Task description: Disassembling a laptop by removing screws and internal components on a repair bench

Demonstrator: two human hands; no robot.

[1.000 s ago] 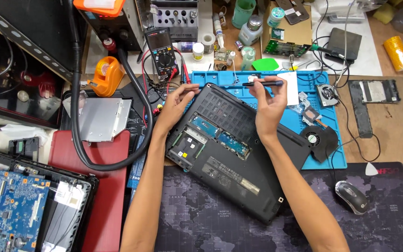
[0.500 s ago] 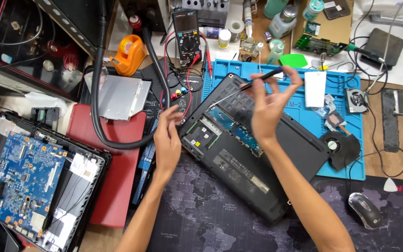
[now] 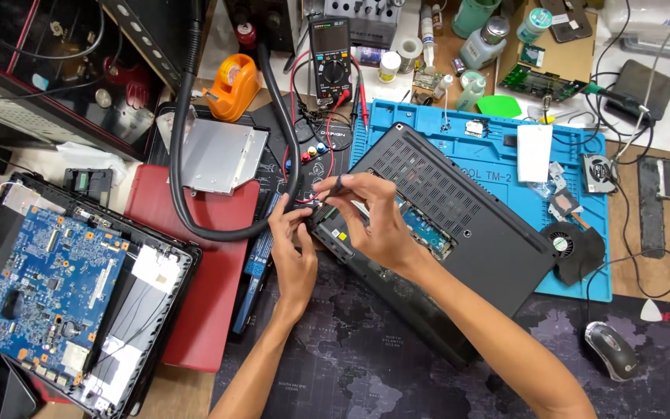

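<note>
Over laptop (image 3: 443,225) corner, right hand (image 3: 374,221) pinching screwdriver (image 3: 335,188), left hand (image 3: 292,244) bracing

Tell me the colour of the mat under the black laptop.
Blue mat, clearest in the head view.

Multimeter screen (image 3: 329,36) — grey, top centre

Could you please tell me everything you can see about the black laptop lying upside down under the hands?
The black laptop lies bottom-up and skewed, partly on the blue repair mat and partly on the dark desk pad. Its matte, plastic-looking base has a vent grille, and an open bay shows a blue circuit board. The left hand rests at its near-left corner; the right hand lies over the bay and pinches a slim dark tool pointed at that corner.
</note>
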